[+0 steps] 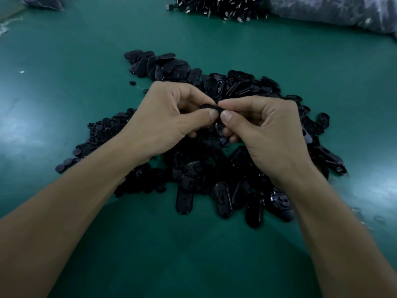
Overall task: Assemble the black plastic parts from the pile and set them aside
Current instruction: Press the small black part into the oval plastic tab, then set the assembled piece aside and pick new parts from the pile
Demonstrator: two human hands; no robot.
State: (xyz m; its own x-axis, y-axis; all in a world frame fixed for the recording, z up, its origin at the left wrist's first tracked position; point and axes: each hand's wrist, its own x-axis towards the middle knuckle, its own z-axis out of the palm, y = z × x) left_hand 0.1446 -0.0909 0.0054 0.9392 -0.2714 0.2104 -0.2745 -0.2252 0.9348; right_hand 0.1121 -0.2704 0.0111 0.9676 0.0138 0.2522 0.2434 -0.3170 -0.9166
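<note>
Green table [193, 261] is carrying one pile [214, 181] of black parts, too many to count. Over it, two hands are meeting: left hand [159, 119] and right hand [266, 130] are both pinching one part [209, 107] between curled thumbs and fingers. Farthest, one heap [214, 7] of metal-tipped pieces is lying beside one bag [333, 11]; a second bag [40, 2] is lying far left.
</note>
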